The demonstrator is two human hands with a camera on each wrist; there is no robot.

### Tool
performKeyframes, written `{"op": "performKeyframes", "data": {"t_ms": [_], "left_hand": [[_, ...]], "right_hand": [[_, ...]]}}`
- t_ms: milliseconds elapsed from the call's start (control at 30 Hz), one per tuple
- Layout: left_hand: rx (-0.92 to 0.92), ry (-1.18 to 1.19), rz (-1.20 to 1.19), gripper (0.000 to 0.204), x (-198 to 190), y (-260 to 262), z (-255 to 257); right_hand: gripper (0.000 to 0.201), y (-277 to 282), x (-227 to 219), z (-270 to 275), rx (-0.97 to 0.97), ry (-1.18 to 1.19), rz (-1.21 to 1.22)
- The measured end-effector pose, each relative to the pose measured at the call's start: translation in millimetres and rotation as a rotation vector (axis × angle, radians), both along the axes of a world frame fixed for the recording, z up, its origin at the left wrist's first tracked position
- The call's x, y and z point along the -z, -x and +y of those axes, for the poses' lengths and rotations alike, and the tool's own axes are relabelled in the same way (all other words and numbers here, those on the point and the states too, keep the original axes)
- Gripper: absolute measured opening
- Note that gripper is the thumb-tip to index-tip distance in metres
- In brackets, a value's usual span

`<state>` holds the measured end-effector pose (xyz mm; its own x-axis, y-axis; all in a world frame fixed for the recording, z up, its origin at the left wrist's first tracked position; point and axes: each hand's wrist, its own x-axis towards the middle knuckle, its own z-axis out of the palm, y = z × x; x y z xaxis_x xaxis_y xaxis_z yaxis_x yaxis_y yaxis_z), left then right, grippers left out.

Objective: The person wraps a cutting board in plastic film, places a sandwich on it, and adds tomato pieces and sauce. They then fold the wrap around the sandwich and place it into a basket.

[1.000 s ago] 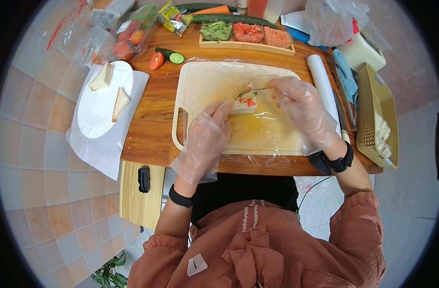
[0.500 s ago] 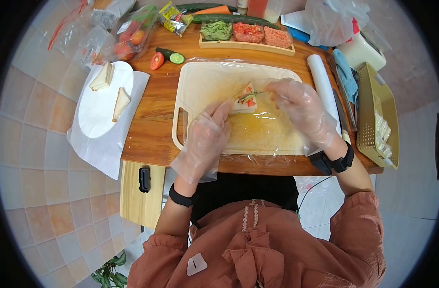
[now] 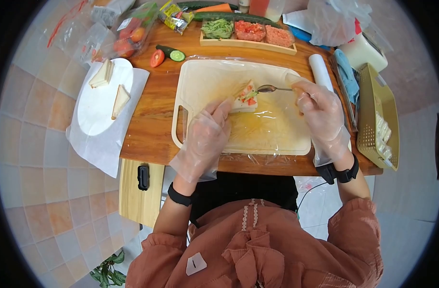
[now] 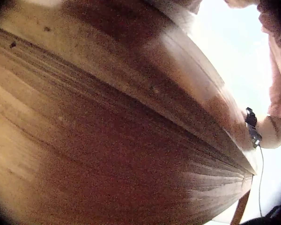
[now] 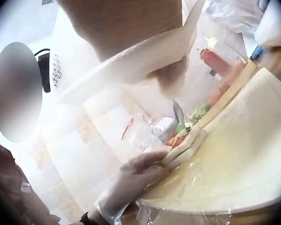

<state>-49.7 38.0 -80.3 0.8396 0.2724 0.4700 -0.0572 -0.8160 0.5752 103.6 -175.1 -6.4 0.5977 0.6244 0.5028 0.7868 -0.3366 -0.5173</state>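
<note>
My gloved left hand (image 3: 207, 129) grips a triangular sandwich (image 3: 247, 106) over the cutting board (image 3: 198, 74), which has cling film spread on it. Red and green filling shows at the sandwich's open side; in the right wrist view it sits between white bread slices (image 5: 189, 145). Gloved too, my right hand (image 3: 322, 113) pinches the handle of a metal spoon (image 3: 270, 89). The spoon's bowl is just right of the filling. In the right wrist view the spoon (image 5: 178, 111) hangs above the sandwich. Brown wood (image 4: 107, 131) fills most of the left wrist view.
Left stands a white plate (image 3: 87, 117) with bread triangles (image 3: 121, 102). Behind the board are a tray (image 3: 248, 45) of chopped fillings, a halved tomato (image 3: 157, 58) and a cut cucumber (image 3: 176, 55). To the right are a white roll (image 3: 320, 69) and a perforated basket (image 3: 390, 110).
My right hand has drawn back to the right with the spoon, so its bowl now shows clear of the filling. The left hand and sandwich have stayed put.
</note>
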Motion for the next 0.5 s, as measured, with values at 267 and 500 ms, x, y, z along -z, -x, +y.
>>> {"op": "performKeyframes", "data": {"t_ms": [267, 500], "left_hand": [[0.009, 0.005, -0.015, 0.036, -0.1, -0.4, -0.4], [0.001, 0.0, -0.019, 0.036, -1.1, -0.2, -1.5]], "right_hand": [[0.022, -0.4, 11.7, -2.7, -0.001, -0.015, 0.095], [0.019, -1.4, 12.9, 3.2, -0.054, 0.015, -0.015]]}}
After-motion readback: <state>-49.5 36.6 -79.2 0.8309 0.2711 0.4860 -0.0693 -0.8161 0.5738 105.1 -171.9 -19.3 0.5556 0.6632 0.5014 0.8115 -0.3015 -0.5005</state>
